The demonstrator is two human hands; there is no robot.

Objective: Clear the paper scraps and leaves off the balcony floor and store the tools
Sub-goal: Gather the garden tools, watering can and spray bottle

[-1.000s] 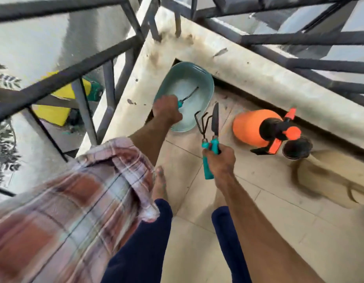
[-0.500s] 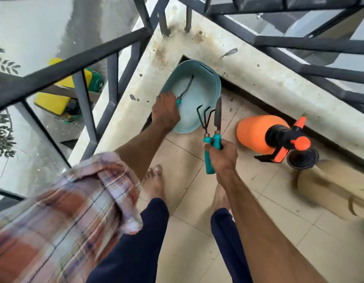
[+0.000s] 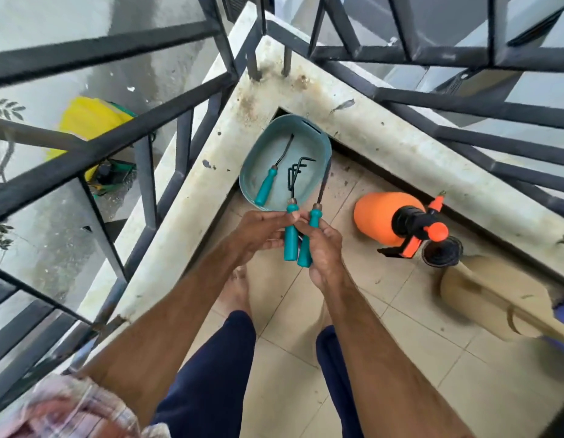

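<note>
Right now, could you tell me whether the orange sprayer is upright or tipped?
Tipped: the sprayer lies on its side on the floor, with its black pump head pointing right.

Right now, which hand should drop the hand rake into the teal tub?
Left: the left hand pinches the hand rake, whose tines hang over the teal tub; the right hand grips the trowel.

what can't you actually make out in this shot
Head view only:
- Tool beside rake, in right hand: blade edge-on, type unclear.
- Brown object: motion-blurred, cut by right edge.
- Yellow object below: behind railing bars, blurred.
- Floor under person: hidden by legs.
</note>
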